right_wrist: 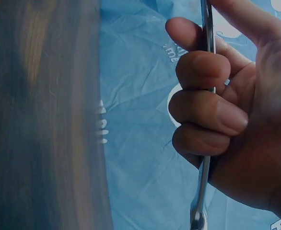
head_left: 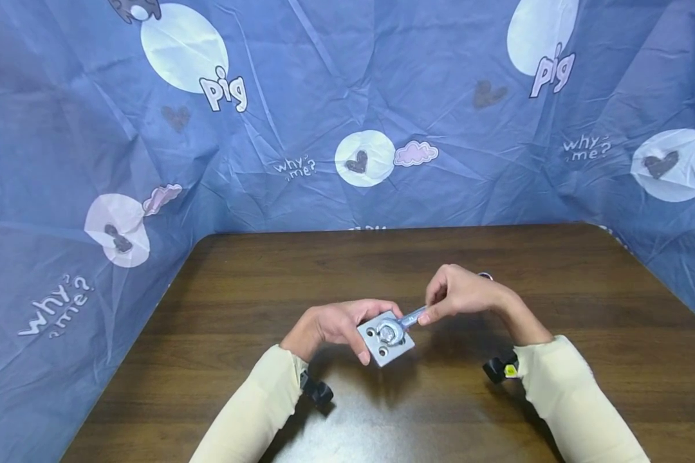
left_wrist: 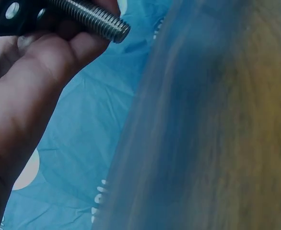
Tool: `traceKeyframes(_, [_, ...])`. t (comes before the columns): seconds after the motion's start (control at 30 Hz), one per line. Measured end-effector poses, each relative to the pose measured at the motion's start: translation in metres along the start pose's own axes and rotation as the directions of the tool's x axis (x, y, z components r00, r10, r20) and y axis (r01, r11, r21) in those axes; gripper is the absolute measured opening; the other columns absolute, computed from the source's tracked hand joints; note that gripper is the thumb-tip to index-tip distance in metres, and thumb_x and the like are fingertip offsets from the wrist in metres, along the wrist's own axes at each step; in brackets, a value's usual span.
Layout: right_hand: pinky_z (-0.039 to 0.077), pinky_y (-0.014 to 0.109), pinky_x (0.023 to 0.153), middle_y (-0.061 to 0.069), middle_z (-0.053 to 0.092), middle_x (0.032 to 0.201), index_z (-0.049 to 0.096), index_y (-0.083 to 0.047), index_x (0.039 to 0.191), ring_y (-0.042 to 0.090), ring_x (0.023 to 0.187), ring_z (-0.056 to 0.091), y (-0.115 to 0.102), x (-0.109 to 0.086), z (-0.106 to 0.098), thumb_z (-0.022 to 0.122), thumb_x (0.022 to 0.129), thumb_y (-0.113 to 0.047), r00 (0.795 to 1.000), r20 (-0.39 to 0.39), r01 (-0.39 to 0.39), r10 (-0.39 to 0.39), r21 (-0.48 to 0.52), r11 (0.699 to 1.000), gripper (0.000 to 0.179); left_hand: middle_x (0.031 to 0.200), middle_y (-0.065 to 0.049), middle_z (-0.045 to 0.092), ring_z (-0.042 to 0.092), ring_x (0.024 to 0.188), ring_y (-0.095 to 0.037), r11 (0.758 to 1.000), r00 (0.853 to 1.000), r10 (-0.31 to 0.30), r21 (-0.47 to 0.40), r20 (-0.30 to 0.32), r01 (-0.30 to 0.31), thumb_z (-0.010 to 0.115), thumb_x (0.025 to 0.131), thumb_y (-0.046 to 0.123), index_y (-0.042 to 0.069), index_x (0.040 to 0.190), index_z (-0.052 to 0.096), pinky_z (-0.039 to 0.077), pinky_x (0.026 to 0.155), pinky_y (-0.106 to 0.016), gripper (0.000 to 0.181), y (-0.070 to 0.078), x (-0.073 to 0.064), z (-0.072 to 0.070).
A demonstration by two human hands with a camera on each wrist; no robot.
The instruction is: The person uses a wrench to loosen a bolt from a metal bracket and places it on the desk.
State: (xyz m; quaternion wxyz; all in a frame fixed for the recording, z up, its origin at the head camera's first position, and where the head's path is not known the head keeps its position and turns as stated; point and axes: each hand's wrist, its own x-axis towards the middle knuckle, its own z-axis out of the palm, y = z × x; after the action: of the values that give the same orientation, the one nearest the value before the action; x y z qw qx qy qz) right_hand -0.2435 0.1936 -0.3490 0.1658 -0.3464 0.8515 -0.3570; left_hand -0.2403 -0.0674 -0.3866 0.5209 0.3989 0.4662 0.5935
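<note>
My left hand grips a square silver metal plate by its edges, holding it tilted above the table. The plate has round holes, and a hex bolt passes through it with its head facing up. In the left wrist view, the bolt's threaded shank sticks out beyond the fingers of the left hand. With curled fingers, my right hand holds a silver wrench, one end of which sits around the bolt's head. In the right wrist view, the wrench's shaft runs through the fist.
Beneath both hands is a dark brown wooden table. A blue printed cloth hangs behind it and along the sides. Each wrist carries a small black camera, such as the one below the left forearm.
</note>
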Motion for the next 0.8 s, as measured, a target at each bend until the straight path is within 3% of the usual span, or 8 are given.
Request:
traceKeyframes(0.17, [0.033,0.018,0.042,-0.012,0.053,0.051,0.074,-0.016,0.066,-0.001,0.045,0.042,-0.003,0.001,0.002,0.082,0.073,-0.030,0.998,0.049,0.027,-0.027,0.003,1.000,0.018,0.112,0.006,0.064,0.064,0.095,-0.006,0.998,0.997,-0.054,0.023,0.055,0.052,0.067,0.062,-0.021,0.007,0.116,0.043,0.054,0.082,-0.022,0.065,0.002,0.003,0.006])
traceKeyframes(0.4, [0.031,0.016,0.042,-0.014,0.053,0.053,0.074,-0.016,0.067,-0.004,0.047,0.040,-0.003,0.001,0.003,0.082,0.074,-0.030,0.994,0.071,0.087,-0.087,0.003,0.996,0.017,0.109,0.005,0.064,0.065,0.092,-0.006,0.996,0.995,-0.077,0.050,0.069,0.074,0.057,0.060,-0.027,0.005,0.115,0.041,0.054,0.080,-0.022,0.065,0.003,0.004,0.010])
traceKeyframes(0.63, [0.029,0.016,0.043,-0.013,0.052,0.054,0.073,-0.013,0.067,-0.003,0.048,0.038,0.003,-0.002,0.000,0.081,0.075,-0.026,0.996,0.030,0.088,-0.090,0.039,0.995,0.017,0.108,0.006,0.065,0.065,0.092,-0.006,0.999,0.998,-0.037,0.034,0.058,0.035,0.061,0.060,-0.023,0.007,0.114,0.042,0.054,0.080,-0.022,0.064,0.002,0.002,0.007])
traceKeyframes(0.8, [0.029,0.017,0.043,-0.012,0.050,0.056,0.071,-0.010,0.068,-0.002,0.049,0.037,0.015,-0.007,-0.009,0.078,0.079,-0.017,0.996,-0.040,0.078,-0.074,0.101,0.992,0.014,0.106,0.004,0.068,0.067,0.090,-0.008,0.999,0.999,0.037,0.035,0.012,-0.038,0.070,0.062,-0.016,0.007,0.119,0.043,0.055,0.079,-0.023,0.068,0.005,-0.008,-0.001])
